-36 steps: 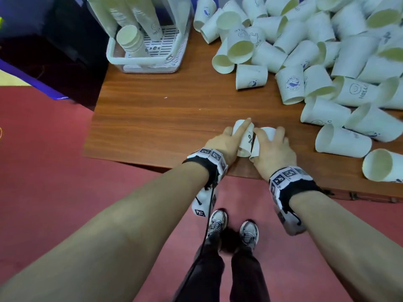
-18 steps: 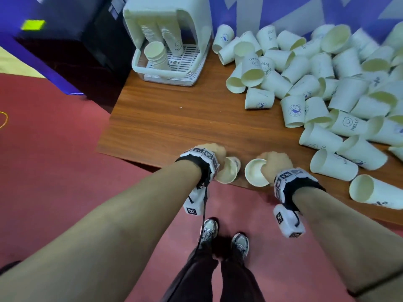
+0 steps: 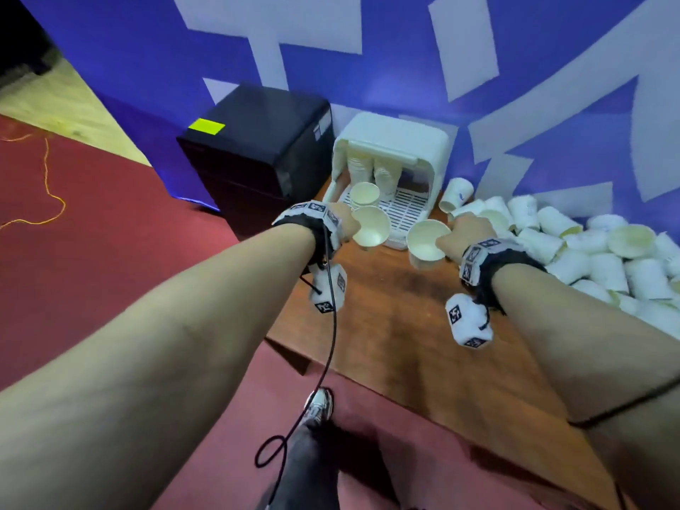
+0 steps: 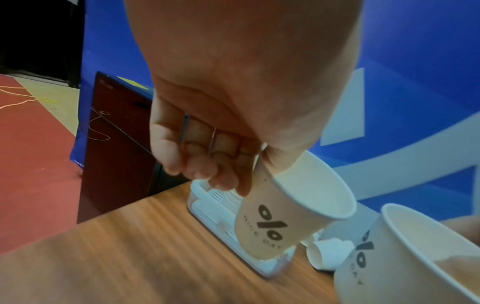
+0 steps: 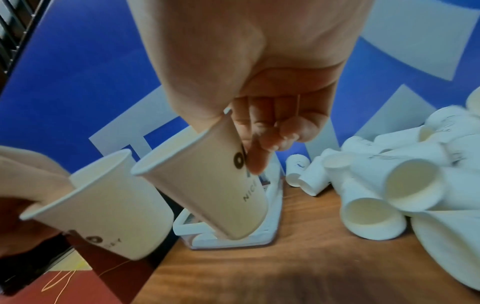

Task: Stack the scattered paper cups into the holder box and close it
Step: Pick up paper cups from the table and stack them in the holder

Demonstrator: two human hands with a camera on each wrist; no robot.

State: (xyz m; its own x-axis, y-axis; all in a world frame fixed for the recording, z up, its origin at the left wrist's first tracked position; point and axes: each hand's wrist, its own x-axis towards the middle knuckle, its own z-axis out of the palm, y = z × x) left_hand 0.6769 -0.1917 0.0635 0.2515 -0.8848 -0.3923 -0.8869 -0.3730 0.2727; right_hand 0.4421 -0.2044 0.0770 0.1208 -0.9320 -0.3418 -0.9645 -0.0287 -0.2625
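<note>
You hold one paper cup in each hand, both lifted off the tabletop (image 3: pixel 404 325) and carried just in front of the holder box (image 3: pixel 397 149). Your left hand (image 4: pixel 233 102) has its fingers (image 4: pixel 226 176) curled around the left cup (image 4: pixel 293 214), mouth tilted back toward you; your right hand (image 5: pixel 259 72) grips the right cup (image 5: pixel 207 185) the same way. The holder box stands open, with a few stacks of cups (image 3: pixel 364 195) already inside it. That is a small share, by my reading: a large pile of loose cups (image 3: pixel 588 252) lies to the right of the holder box, untouched. You have these two to nest onto a stack, then the whole pile, and closing the box comes last.
</note>
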